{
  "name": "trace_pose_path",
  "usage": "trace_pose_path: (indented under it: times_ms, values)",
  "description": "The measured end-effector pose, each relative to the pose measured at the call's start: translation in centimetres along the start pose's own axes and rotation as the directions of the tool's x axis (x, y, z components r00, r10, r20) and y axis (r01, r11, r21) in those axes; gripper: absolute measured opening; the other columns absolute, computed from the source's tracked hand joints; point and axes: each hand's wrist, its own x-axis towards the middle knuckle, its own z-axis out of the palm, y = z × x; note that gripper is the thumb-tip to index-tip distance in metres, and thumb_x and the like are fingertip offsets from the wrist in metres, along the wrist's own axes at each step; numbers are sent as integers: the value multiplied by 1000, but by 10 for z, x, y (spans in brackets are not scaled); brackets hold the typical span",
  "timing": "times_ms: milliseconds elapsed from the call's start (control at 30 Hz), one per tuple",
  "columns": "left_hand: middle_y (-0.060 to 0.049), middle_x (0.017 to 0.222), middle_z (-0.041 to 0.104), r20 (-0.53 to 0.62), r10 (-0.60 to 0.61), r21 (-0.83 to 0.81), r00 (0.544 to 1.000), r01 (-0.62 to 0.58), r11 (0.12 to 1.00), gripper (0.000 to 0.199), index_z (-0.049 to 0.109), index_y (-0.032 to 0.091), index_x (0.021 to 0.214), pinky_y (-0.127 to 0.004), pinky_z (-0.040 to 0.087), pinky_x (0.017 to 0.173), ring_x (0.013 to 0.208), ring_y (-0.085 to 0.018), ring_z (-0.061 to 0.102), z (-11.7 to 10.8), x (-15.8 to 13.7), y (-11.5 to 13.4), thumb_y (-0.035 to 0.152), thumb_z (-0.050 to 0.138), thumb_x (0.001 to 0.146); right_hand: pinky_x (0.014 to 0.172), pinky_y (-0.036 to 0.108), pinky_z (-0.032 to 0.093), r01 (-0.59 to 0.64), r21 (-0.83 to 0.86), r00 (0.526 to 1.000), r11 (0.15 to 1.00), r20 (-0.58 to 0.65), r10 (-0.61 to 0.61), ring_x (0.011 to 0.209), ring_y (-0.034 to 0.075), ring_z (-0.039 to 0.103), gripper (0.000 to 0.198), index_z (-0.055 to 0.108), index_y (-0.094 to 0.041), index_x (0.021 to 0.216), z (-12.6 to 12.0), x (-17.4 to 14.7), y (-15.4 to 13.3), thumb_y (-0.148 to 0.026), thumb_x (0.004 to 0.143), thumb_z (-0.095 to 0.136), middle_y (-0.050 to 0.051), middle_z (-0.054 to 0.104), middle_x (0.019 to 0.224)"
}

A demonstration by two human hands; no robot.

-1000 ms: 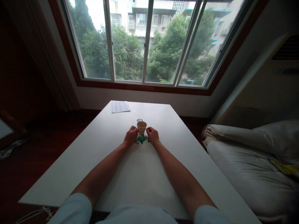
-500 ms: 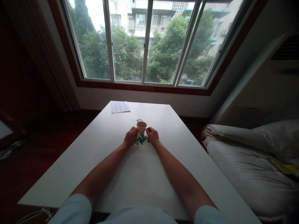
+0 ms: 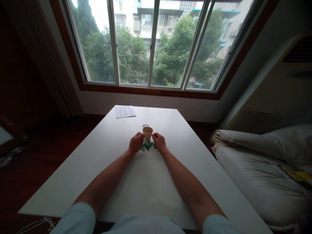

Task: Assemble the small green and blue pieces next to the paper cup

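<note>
A paper cup (image 3: 147, 134), light brown and open at the top, stands upright near the middle of the white table (image 3: 146, 195). Just in front of it lies a loose pile of small green, blue and yellow bead-like pieces (image 3: 147, 146). My left hand (image 3: 136, 142) is at the cup's left side, its fingers closed together close to the cup wall. On the right, my right hand (image 3: 159, 141) has its fingers drawn into a pinch beside the cup and the pile. Whatever either hand holds, if anything, is too small to make out.
Behind the cup lies a small dark looped cord or wire (image 3: 145, 125). Printed paper sheets (image 3: 125, 111) lie at the table's far left corner. A couch with a pale cover (image 3: 255, 175) stands to the right, and a window (image 3: 151, 45) is beyond the table.
My left fingers have shifted very slightly by the cup. The cup and my right hand look nearly the same as before.
</note>
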Motion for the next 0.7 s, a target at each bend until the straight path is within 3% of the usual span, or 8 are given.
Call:
trace_pose_path:
  times_ms: [400,700]
  values:
    - [-2,92,60,-4,-26,39,1000,26,999,19,61,21,92,-24,40,64,68,-12,52,-5,0,5,18,42,94,71,26,43,-21,-26,1000,999,19,21,73,16,58,26,70,-22,87,0,0,-1,-37,89,49,1,71,82]
    - [-4,100,64,-25,-48,19,999,48,999,20,62,21,97,-25,45,67,72,-12,57,-6,-1,8,16,43,93,72,25,43,-28,-45,999,999,35,30,74,16,59,27,71,-22,90,-4,-1,-6,-38,90,48,1,71,83]
